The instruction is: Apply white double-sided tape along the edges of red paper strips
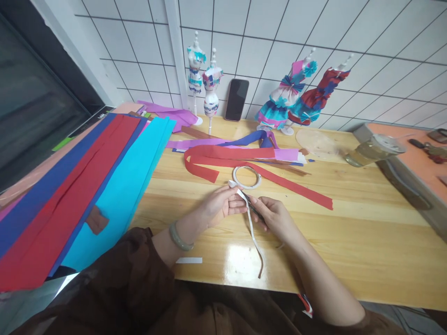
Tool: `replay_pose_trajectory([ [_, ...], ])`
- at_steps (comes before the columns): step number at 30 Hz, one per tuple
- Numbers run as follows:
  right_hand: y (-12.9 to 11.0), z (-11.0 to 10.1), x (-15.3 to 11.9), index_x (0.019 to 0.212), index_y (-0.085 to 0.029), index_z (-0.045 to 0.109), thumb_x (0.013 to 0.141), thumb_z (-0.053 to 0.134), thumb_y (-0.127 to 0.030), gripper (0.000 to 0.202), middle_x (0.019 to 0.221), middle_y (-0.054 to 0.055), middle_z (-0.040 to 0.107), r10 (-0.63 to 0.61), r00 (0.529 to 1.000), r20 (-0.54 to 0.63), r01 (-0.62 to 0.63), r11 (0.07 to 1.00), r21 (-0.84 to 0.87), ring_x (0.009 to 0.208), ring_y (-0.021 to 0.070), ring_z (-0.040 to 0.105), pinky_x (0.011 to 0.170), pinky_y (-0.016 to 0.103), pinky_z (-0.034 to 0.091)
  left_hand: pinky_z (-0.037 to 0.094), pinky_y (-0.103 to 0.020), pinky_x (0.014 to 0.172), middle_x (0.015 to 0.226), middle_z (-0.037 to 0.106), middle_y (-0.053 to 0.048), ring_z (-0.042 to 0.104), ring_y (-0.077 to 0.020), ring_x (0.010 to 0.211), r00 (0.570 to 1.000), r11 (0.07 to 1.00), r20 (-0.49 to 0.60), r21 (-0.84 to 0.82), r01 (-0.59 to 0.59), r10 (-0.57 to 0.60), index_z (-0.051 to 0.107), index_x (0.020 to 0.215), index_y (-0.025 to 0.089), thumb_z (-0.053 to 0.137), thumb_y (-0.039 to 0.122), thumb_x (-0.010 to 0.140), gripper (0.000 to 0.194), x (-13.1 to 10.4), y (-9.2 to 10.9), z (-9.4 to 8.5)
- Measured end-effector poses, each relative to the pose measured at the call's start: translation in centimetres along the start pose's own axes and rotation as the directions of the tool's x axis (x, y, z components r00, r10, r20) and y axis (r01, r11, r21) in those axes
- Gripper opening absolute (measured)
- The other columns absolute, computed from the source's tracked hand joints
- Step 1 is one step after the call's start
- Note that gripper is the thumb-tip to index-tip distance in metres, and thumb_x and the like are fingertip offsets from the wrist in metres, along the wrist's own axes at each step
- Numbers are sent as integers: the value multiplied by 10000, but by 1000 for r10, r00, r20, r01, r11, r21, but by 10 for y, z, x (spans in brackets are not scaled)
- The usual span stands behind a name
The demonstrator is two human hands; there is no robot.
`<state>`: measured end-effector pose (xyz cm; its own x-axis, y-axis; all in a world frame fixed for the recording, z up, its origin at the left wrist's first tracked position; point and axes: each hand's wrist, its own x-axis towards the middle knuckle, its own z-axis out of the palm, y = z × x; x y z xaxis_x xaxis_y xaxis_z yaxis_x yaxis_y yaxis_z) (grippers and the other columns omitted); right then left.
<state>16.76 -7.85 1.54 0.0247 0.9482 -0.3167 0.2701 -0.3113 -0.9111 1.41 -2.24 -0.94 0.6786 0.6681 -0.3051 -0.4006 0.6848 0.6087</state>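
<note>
My left hand [223,204] pinches a narrow white strip [250,223] between thumb and fingertips. From there the strip hangs down in a curve, its lower end looking brownish, over the table's front part. My right hand [274,216] closes round dark scissors [256,210], mostly hidden by the fingers, with the blades beside the strip close to my left fingertips. Just beyond both hands lies a roll of white tape [247,177]. A long red crepe paper strip [296,186] runs behind the roll. Near the table edge lies a short white piece [188,260].
Folded crepe paper sheets, including turquoise [139,172] and red [80,195], stack at the left. Purple and blue strips [244,139] lie behind. Small dress forms [211,88] and a phone [237,100] stand by the tiled wall. A lidded cup [373,150] is at the right.
</note>
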Motion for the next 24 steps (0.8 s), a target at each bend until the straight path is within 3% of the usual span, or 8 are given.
replay_pose_trajectory([
  [24,6,1,3,528,-173,438,791,480,-528,444,366,-61,373,-43,999,-10,43,998,-46,295,39,279,328,191,178,475,-349,793,907,619,-89,616,-164,837,998,999,45,20,-35,35,523,989,158,509,277,820,207,-1,-2,-2],
])
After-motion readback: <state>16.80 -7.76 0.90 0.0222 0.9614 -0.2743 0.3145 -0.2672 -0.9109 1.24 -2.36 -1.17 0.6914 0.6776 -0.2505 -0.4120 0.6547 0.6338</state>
